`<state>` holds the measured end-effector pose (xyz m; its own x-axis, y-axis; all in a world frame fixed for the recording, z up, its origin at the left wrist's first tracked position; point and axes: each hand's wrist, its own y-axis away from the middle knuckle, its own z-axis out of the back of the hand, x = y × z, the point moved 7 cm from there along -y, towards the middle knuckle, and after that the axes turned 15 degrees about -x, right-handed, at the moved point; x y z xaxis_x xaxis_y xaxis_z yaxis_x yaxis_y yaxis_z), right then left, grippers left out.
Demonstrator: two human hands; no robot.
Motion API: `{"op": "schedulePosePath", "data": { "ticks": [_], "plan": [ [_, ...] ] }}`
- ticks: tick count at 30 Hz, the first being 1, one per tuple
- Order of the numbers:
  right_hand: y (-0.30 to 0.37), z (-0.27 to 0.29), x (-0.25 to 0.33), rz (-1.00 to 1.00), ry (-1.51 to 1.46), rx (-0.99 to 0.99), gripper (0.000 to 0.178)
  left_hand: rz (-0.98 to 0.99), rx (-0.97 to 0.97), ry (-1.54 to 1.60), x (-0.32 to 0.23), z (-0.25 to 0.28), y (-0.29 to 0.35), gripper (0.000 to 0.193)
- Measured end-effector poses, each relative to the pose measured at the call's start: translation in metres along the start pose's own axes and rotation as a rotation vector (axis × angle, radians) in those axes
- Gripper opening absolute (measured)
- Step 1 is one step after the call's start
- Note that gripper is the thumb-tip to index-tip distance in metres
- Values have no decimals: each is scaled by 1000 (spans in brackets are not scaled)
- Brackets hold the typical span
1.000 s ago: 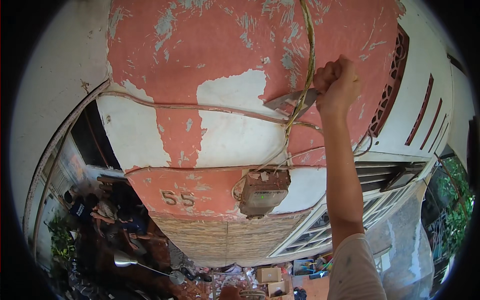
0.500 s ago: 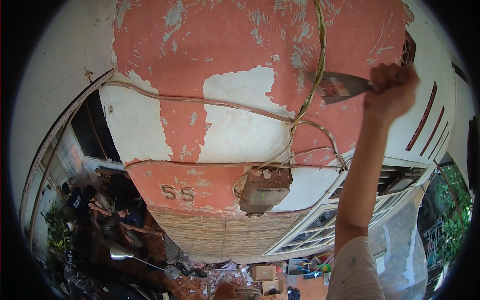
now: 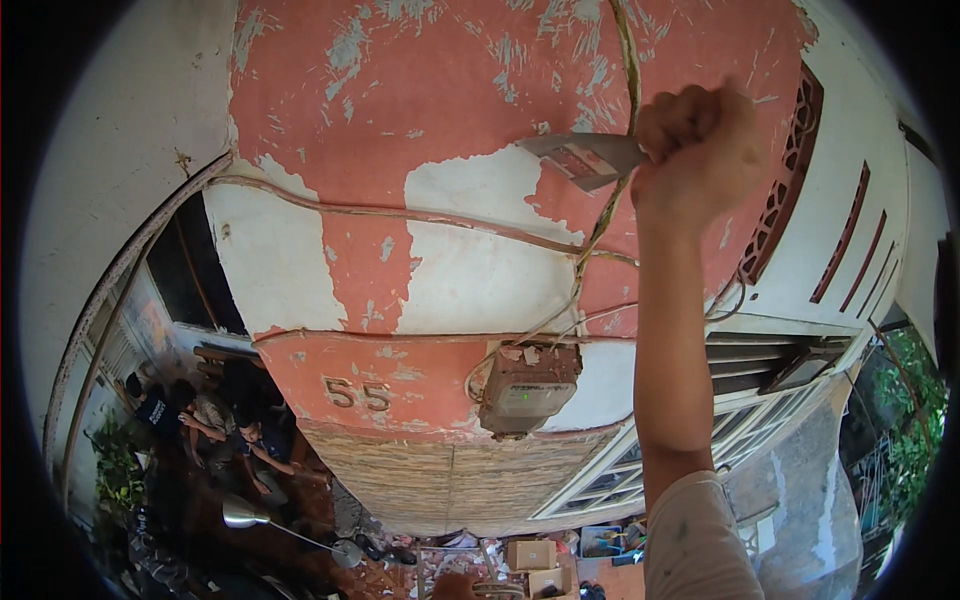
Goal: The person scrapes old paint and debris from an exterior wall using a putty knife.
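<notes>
The fingers (image 3: 672,125) of the right hand (image 3: 700,155) are curled into a closed fist around the handle of a scraper (image 3: 590,158), probably to keep its blade steady and turned sideways along the wall (image 3: 430,90). The left hand is out of view. The blade juts leftward from the fingers, crossing in front of a hanging cable (image 3: 632,75); contact with the wall is hard to tell. It is grey, flared, with reddish patches. Left of and below the fingers lies a bare white patch (image 3: 475,210); further below hangs a meter box (image 3: 530,390).
</notes>
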<state>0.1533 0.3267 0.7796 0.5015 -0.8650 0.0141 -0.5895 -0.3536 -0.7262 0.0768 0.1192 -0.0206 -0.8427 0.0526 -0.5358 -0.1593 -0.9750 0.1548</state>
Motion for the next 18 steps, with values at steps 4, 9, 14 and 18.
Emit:
{"op": "schedulePosePath", "data": {
  "ticks": [4,9,14,18],
  "plan": [
    [1,-10,-20,49,56,48,44,-2,-28,21,9,-8,-1,61],
    [-4,-16,-18,96,103,8,42,-15,59,31,1,4,-6,59],
    [-15,-17,-26,87,92,13,41,-8,7,-20,-7,9,2,58],
    [-29,-28,-41,-13,120,89,36,-12,-70,13,-1,3,3,57]
  ]
}}
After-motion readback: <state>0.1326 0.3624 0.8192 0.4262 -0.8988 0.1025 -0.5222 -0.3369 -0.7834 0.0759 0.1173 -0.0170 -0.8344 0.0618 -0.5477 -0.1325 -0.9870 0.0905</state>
